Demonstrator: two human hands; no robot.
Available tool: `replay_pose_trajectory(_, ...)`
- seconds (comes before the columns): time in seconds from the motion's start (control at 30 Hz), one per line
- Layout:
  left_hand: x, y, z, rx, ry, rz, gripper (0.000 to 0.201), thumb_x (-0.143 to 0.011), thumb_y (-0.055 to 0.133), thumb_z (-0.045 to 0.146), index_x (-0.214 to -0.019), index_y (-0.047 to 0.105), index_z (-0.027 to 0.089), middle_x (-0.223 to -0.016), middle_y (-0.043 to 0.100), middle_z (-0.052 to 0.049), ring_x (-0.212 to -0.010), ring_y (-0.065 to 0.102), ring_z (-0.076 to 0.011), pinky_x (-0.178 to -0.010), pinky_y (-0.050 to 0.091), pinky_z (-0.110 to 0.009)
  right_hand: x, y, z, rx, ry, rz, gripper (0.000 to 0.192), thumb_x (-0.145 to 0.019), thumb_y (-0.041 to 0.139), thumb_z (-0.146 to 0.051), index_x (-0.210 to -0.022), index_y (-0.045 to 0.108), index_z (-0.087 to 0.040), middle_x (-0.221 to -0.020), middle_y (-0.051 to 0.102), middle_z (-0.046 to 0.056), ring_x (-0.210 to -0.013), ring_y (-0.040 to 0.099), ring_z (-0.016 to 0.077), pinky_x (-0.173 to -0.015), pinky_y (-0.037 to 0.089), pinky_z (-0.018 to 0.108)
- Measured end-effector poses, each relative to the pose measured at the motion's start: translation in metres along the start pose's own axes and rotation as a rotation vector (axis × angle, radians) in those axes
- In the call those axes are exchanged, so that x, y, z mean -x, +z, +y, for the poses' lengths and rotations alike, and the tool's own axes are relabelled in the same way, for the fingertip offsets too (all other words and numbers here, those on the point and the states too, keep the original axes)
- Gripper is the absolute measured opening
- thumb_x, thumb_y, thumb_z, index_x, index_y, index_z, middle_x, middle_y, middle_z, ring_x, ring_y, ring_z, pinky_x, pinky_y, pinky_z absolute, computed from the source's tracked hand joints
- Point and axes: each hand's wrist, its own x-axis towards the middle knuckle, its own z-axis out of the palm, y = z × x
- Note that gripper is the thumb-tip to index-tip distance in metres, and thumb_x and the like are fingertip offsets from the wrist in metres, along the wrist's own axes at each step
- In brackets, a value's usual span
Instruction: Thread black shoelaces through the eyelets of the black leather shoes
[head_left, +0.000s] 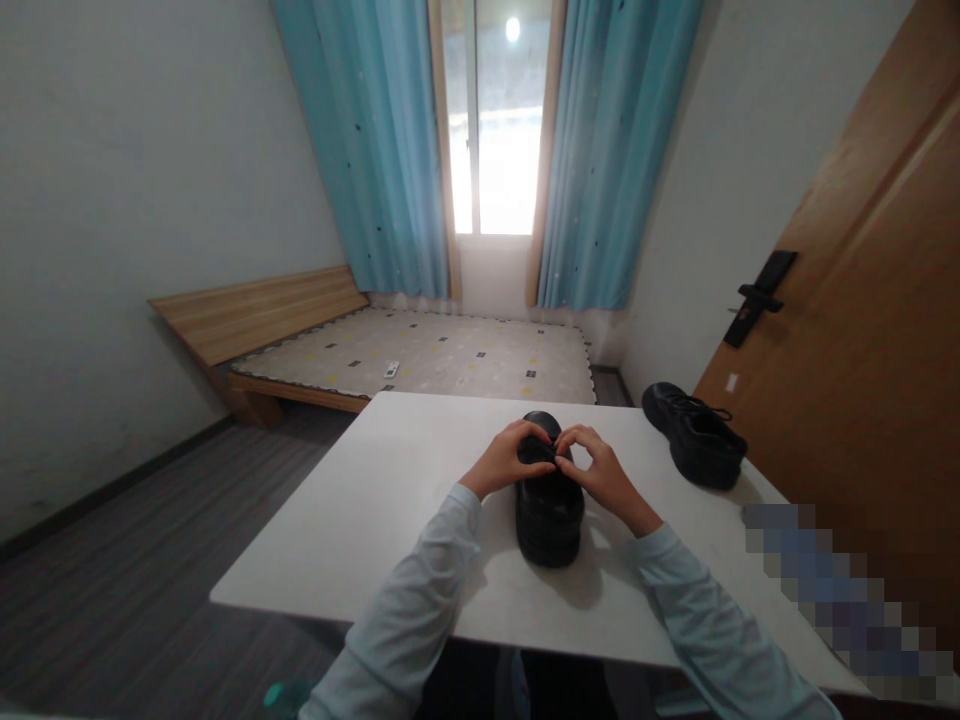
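Sleeves (409, 590) frame hands (501, 465) touching shoe (550, 522), door sticker (731, 382) unreadable.

nearer shoe (550, 525): partly hidden by fingers (534, 468) | door (877, 330): cut off right | curtains (382, 150): cut off above

Bright window (510, 175), blue curtains (382, 150), bed (450, 365), wooden door (862, 330).

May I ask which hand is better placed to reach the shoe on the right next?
Probably the right hand: both are at the nearer shoe, but it is closer to the other shoe than the left hand.
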Motion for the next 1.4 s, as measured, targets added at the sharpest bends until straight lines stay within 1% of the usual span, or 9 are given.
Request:
replay_pose_trajectory(0.13, 0.0, -0.001, 0.001, -0.013, 0.023, 0.018, 0.029, -0.07, 0.072, 0.036, -0.092, 0.062, 0.019, -0.097, 0.063, -0.006, -0.098, 0.056, -0.0207, -0.089, 0.043, -0.033, 0.0, -0.002, 0.002, -0.052, 0.048, -0.022, 0.005, -0.078, 0.058, -0.022, -0.074, 0.056, -0.021, -0.082, 0.059, 0.003, -0.084, 0.054, 0.0207, -0.08, 0.043, 0.038)
replay_pose_trajectory(0.27, 0.0, -0.002, 0.002, -0.025, 0.02, 0.055, 0.024, -0.072, 0.07, 0.037, -0.085, 0.062, 0.018, -0.092, 0.062, -0.006, -0.093, 0.056, -0.0196, -0.086, 0.043, -0.033, 0.002, -0.001, 0.003, -0.023, 0.069, -0.012, 0.002, -0.078, 0.058, -0.022, -0.079, 0.057, -0.021, -0.081, 0.058, 0.003, -0.079, 0.054, 0.0198, -0.075, 0.045, 0.037)
replay_pose_trajectory(0.4, 0.0, -0.002, 0.004, -0.012, -0.015, 0.091, 0.023, -0.073, 0.069, 0.039, -0.079, 0.062, 0.017, -0.085, 0.061, -0.005, -0.086, 0.055, -0.0184, -0.082, 0.044, -0.032, 0.003, 0.001, 0.002, 0.054, -0.002, -0.018, 0.011, -0.08, 0.053, -0.02, -0.087, 0.062, -0.023, -0.086, 0.06, 0.005, -0.083, 0.055, 0.0217, -0.077, 0.045, 0.038)
replay_pose_trajectory(0.5, 0.0, -0.003, 0.005, 0.021, -0.027, 0.094, 0.023, -0.073, 0.069, 0.038, -0.077, 0.062, 0.017, -0.083, 0.061, -0.005, -0.085, 0.056, -0.0179, -0.081, 0.044, -0.031, 0.003, 0.002, 0.0, 0.135, -0.057, -0.015, 0.012, -0.078, 0.055, -0.018, -0.084, 0.064, -0.024, -0.087, 0.06, 0.006, -0.088, 0.055, 0.0241, -0.08, 0.044, 0.041)
replay_pose_trajectory(0.6, -0.001, -0.003, 0.003, 0.048, -0.025, 0.077, 0.023, -0.073, 0.069, 0.038, -0.078, 0.061, 0.017, -0.084, 0.061, -0.004, -0.086, 0.056, -0.0175, -0.082, 0.044, -0.031, 0.002, 0.002, -0.001, 0.146, -0.055, 0.003, 0.01, -0.075, 0.059, -0.017, -0.081, 0.063, -0.023, -0.086, 0.061, 0.006, -0.088, 0.055, 0.0244, -0.08, 0.044, 0.041)
replay_pose_trajectory(0.77, 0.0, -0.003, 0.001, 0.082, -0.047, 0.052, 0.027, -0.07, 0.072, 0.037, -0.084, 0.06, 0.017, -0.088, 0.062, -0.004, -0.089, 0.058, -0.0175, -0.085, 0.045, -0.032, 0.001, 0.002, 0.001, -0.06, 0.071, 0.031, 0.001, -0.076, 0.057, -0.021, -0.076, 0.058, -0.021, -0.083, 0.06, 0.004, -0.084, 0.057, 0.0213, -0.078, 0.045, 0.039)
replay_pose_trajectory(0.93, 0.001, -0.002, 0.002, 0.115, -0.082, 0.077, 0.038, -0.066, 0.075, 0.036, -0.096, 0.058, 0.018, -0.097, 0.063, -0.005, -0.095, 0.059, -0.0187, -0.087, 0.047, -0.034, 0.002, 0.002, 0.007, -0.253, 0.228, -0.009, 0.007, -0.074, 0.059, -0.026, -0.073, 0.054, -0.02, -0.085, 0.062, 0.003, -0.087, 0.059, 0.0208, -0.08, 0.045, 0.039)
replay_pose_trajectory(1.17, 0.0, -0.005, 0.004, 0.012, -0.009, 0.058, 0.025, -0.071, 0.071, 0.035, -0.089, 0.065, 0.018, -0.091, 0.064, -0.006, -0.09, 0.058, -0.019, -0.085, 0.045, -0.032, 0.002, 0.003, 0.005, -0.379, 0.32, 0.049, 0.012, -0.073, 0.062, -0.03, -0.074, 0.055, -0.02, -0.081, 0.062, 0.002, -0.082, 0.06, 0.0196, -0.076, 0.046, 0.035)
replay_pose_trajectory(1.4, 0.001, -0.004, 0.004, 0.085, -0.04, 0.06, 0.018, -0.079, 0.063, 0.032, -0.088, 0.063, 0.017, -0.092, 0.063, -0.006, -0.092, 0.058, -0.0181, -0.086, 0.045, -0.032, 0.001, 0.008, 0.006, -0.378, 0.343, 0.114, 0.015, -0.073, 0.062, -0.032, -0.074, 0.053, -0.021, -0.073, 0.057, 0.0, -0.071, 0.056, 0.0175, -0.069, 0.045, 0.032)
